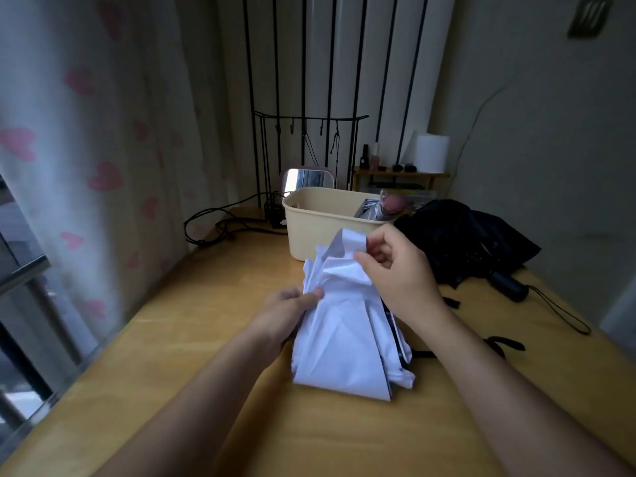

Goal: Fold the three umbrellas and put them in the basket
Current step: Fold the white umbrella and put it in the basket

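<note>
A pale lilac-white umbrella (347, 339), collapsed with loose canopy folds, lies on the wooden table (192, 339) in front of me. My left hand (282, 315) grips its left side, thumb on the fabric. My right hand (395, 270) pinches the canopy near the top, where the closing strap (352, 241) loops up. Behind it stands the cream plastic basket (320, 225), holding a folded umbrella with a pink handle (389, 206) at its right end. A black umbrella (464, 239), half collapsed, lies at the right of the basket, its black handle (509, 287) pointing toward me.
A cord (557, 313) trails from the black handle along the table's right side. Black cables (213, 225) lie at the back left beside a small mirror (306, 180) and a wire rack (306, 139). A curtain (86, 149) hangs along the left edge.
</note>
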